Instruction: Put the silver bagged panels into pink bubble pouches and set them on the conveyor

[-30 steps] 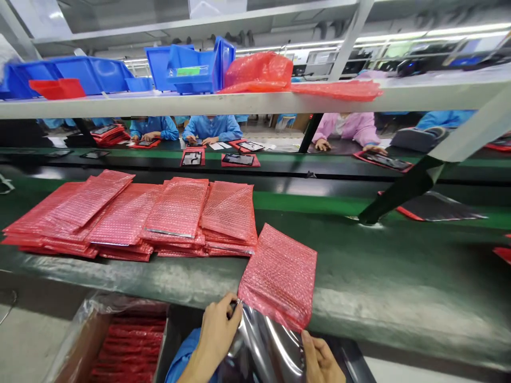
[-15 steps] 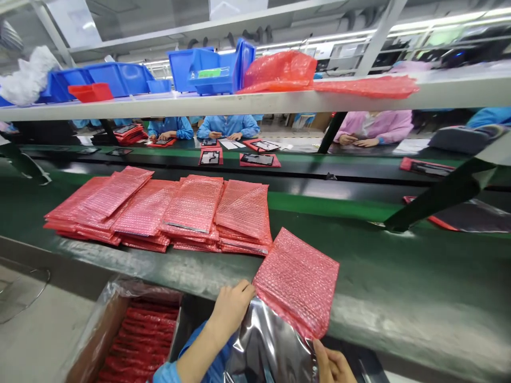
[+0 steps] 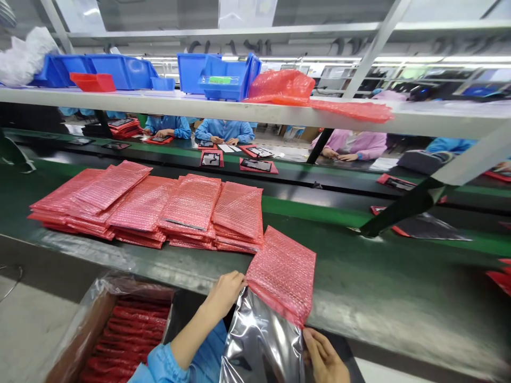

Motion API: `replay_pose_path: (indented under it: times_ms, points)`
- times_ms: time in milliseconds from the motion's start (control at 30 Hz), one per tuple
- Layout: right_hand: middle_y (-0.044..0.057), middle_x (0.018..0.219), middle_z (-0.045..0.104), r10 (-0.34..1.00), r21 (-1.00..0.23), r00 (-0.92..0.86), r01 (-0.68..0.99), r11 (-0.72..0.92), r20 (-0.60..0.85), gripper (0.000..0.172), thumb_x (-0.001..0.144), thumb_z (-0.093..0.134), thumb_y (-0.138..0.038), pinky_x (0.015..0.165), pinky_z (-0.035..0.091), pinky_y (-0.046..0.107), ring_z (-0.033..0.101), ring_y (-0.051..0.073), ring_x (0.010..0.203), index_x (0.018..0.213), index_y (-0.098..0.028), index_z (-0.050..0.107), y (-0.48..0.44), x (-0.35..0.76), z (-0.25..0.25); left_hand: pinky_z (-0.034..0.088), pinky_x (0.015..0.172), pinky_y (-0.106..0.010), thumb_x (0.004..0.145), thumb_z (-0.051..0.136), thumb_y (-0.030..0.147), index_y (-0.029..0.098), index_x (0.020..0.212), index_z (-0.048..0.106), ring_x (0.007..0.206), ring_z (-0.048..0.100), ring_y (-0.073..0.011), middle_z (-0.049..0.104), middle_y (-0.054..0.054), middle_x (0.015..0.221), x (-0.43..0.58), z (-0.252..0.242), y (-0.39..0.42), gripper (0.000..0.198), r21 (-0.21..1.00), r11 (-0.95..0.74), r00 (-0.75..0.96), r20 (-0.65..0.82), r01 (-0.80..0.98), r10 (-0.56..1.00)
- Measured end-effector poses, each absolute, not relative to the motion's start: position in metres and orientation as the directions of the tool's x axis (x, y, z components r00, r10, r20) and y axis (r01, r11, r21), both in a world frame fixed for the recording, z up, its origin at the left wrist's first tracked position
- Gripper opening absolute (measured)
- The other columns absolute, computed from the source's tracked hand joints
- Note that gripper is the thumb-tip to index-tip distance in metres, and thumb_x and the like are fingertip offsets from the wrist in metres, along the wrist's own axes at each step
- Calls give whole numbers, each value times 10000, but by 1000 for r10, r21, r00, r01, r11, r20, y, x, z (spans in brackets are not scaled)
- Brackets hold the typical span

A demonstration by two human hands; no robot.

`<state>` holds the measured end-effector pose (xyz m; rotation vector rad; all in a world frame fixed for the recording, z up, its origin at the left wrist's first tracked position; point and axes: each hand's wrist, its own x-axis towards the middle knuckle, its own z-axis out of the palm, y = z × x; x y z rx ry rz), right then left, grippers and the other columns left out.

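Note:
A pink-red bubble-wrap bag (image 3: 284, 268) lies tilted at the front edge of the green bench, in front of me. From its near end a shiny dark silver bag (image 3: 263, 335) hangs toward me; its far end meets the mouth of the bubble-wrap bag, and I cannot tell how far it reaches inside. My left hand (image 3: 227, 292) is closed on the left corner where the two bags meet. At the right corner of that mouth, my right hand (image 3: 325, 357) pinches the bubble-wrap bag's edge, beside the silver bag's side.
Stacks of filled-looking red bubble-wrap bags (image 3: 191, 205) lie on the green bench (image 3: 383, 298) to the left. Below, a lined carton (image 3: 75, 340) holds red packs. A white shelf (image 3: 159, 106) with blue bins (image 3: 227, 77) runs above. Several people sit across the line.
My view has shifted right and tilted up slightly, so most things appear further left. Both hands keep their grip at the corners of the bubble-wrap bag's mouth.

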<state>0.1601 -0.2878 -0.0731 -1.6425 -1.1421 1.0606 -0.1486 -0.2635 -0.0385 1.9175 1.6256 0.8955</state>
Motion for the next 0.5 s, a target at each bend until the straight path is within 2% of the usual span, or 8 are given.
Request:
replay_pose_path:
  times_ms: [67,167,233,333,500]
  points:
    - [47,723,750,963,-933,219,286,-220,-160,751,680,729,-893,582,550,332,662,240,605,959,-196,774,-290,155,-69,524,915,-317,1141,448,301,219,1071,719,960,692,-213,717,-74,1026,-148,-42,-266,291,709,-192,86,183,679,979]
    - [68,858,787,966,-899,217,382,-214,-138,752,743,611,-938,718,565,344,739,289,808,938,-224,747,-296,149,-63,515,914,-331,1146,435,299,218,1073,690,972,675,-218,706,-70,1041,-151,-44,-272,277,692,-198,92,188,694,978]
    - [80,934,802,968,-875,204,428,-225,-149,756,783,545,-945,780,564,351,756,302,878,963,-235,735,-301,148,-61,510,908,-333,1147,439,303,223,1071,678,977,675,-222,702,-67,1043,-154,-44,-277,263,679,-203,99,190,706,977]
    - [87,938,795,969,-867,183,442,-230,-163,752,803,525,-940,781,562,344,758,300,871,978,-237,727,-308,148,-63,503,890,-327,1151,435,308,233,1058,667,960,680,-222,699,-58,1029,-158,-41,-286,261,687,-197,94,184,700,978]
    - [95,987,796,979,-892,150,413,-186,-135,644,829,619,-868,766,578,347,758,311,887,989,-259,753,-311,150,-75,491,879,-336,1159,423,342,237,1063,674,929,669,-226,701,-52,1018,-166,-33,-307,289,731,-169,65,168,661,984]
